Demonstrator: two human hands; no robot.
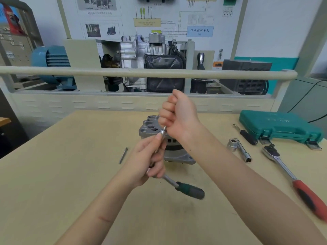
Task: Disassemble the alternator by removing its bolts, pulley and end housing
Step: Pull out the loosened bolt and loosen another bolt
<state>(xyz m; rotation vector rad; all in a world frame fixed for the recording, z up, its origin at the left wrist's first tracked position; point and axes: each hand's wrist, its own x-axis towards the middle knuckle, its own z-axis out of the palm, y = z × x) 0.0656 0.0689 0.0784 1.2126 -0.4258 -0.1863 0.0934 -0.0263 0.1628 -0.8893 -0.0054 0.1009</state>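
Left hand [148,160] gripping ratchet [184,186], right hand [177,115] clenching extension [162,132] over alternator [159,137]; could slip, dropping loosened bolt.

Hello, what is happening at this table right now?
A person is taking apart an alternator on the table. The left hand grips a small ratchet, and the right hand pulls a long bolt upward. One removed bolt lies to the left.
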